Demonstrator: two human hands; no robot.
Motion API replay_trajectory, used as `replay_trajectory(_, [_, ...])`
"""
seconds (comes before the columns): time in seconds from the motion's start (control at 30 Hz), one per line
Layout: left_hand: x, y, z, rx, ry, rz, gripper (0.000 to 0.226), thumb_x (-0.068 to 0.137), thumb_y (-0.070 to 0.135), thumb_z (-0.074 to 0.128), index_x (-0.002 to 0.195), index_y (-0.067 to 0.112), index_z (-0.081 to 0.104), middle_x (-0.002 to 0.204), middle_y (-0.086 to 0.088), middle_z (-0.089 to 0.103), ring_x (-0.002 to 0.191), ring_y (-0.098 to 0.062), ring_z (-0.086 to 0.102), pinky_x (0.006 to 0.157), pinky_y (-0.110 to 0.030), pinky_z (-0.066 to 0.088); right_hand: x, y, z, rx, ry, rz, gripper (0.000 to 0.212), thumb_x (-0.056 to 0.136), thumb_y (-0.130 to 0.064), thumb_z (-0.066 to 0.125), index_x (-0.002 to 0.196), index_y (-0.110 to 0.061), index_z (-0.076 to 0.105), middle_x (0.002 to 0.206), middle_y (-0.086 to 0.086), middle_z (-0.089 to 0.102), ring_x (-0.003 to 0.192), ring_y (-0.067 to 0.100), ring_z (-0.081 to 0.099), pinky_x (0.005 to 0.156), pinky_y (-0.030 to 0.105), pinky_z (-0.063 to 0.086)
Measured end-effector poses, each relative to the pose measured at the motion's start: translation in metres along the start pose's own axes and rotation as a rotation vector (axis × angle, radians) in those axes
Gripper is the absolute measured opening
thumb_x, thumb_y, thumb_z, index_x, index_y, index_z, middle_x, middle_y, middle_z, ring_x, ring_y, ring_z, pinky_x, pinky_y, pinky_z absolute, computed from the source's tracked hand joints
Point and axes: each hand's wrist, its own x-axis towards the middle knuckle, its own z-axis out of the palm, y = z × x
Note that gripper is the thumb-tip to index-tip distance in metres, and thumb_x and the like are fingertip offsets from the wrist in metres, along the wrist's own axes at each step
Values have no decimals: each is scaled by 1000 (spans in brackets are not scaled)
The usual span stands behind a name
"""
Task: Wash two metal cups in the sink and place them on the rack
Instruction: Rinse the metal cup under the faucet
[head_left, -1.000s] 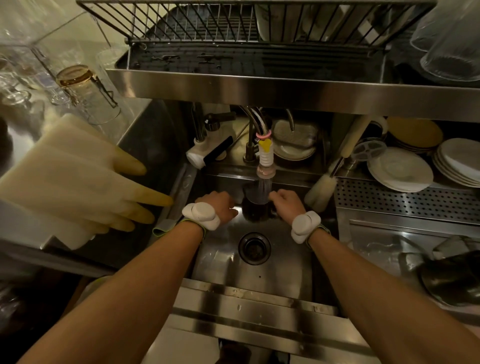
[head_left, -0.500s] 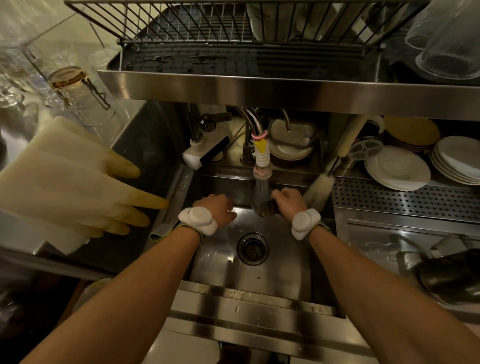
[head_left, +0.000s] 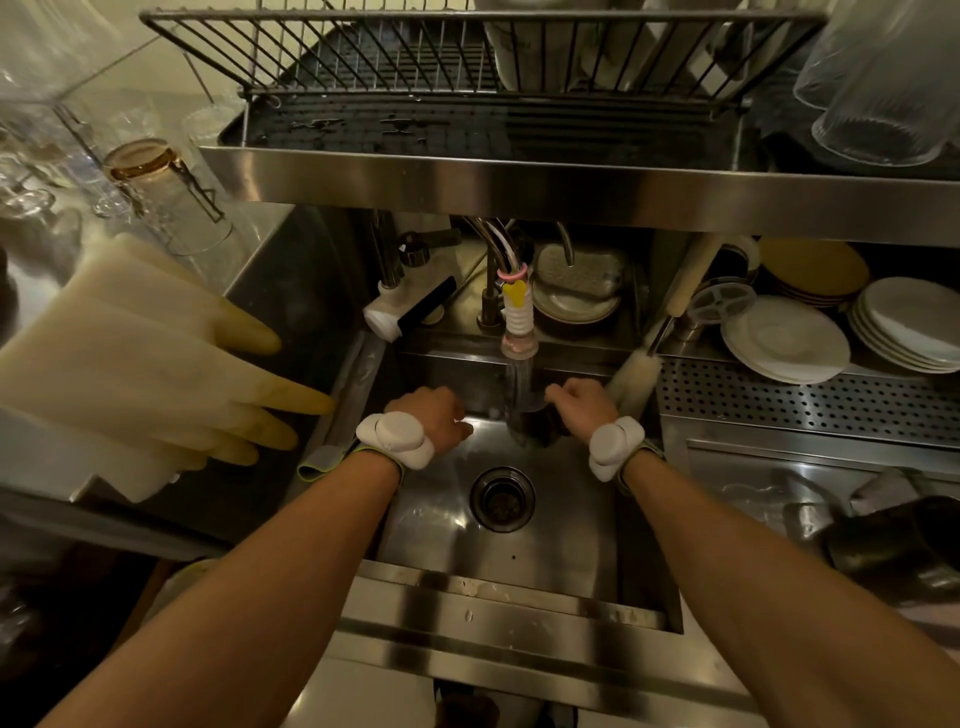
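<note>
I see two forearms reaching into a steel sink (head_left: 519, 561). The right hand (head_left: 582, 402) grips a dark metal cup (head_left: 535, 423) at the far side of the basin, directly under the tap nozzle (head_left: 518, 332), beyond the drain (head_left: 502, 499). The left hand (head_left: 431, 415) sits apart from the cup, to its left, fingers curled under; I cannot tell whether it holds anything. A white bottle brush (head_left: 634, 374) leans just right of the right hand. A steel shelf (head_left: 519, 182) overhangs the tap, between the hands and the wire rack (head_left: 467, 57) standing on it. Pale rubber gloves (head_left: 156, 374) lie on the left counter (head_left: 31, 457), fingertips toward the basin. White plates (head_left: 784, 340) are stacked far right, with clear glasses (head_left: 883, 88) above them
</note>
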Motion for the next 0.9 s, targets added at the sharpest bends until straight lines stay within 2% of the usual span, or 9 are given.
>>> replay_trajectory(0.1, [0,-1,0,6,-3,-2,39,88,47,55,121,27,61,128,-7,60,115,-30,59,96,-39,49,-2,-6,5,12,-18,-10,35,90,-25,52,58,-12,43,58,4,43,59,20,43,63,32,35])
replay_trajectory(0.2, [-1,-3,-1,3,4,-1,38,88,47,55,120,27,62,127,-8,61,114,-31,59,95,-39,49,-1,-6,1,6,-32,2,30,89,-27,53,66,-9,48,63,8,46,62,21,46,65,33,37])
replay_trajectory(0.37, [-2,-7,0,28,11,-5,40,89,47,54,124,28,60,130,-8,59,116,-31,58,94,-38,47,-1,-10,6,-12,-23,-9,35,90,-25,52,58,-13,42,59,4,40,58,17,39,57,30,30])
replay_trajectory(0.57, [-2,-10,0,31,3,1,41,90,46,53,125,26,60,129,-8,59,115,-31,59,91,-37,47,0,-10,2,-45,-9,6,37,90,-25,52,57,-13,43,59,5,42,57,18,41,58,30,33])
replay_trajectory(0.7, [-1,-7,-1,21,9,2,37,88,46,55,117,25,65,125,-10,61,112,-33,60,91,-37,48,-7,-18,2,-21,-28,-25,35,89,-26,53,59,-14,42,63,7,43,63,21,44,63,33,36])
replay_trajectory(0.8, [-4,0,-2,8,19,24,38,87,46,55,114,21,66,122,-10,63,110,-33,61,90,-38,51,-15,-17,-9,-108,-37,-58,35,91,-26,54,59,-15,45,64,6,46,62,18,45,59,29,36])
replay_trajectory(0.9, [-7,7,-5,15,38,47,38,87,44,55,115,20,65,121,-12,63,108,-33,61,88,-38,51,-21,-12,-20,-171,-34,-82,41,91,-26,56,54,-15,46,58,4,44,58,17,44,60,30,36])
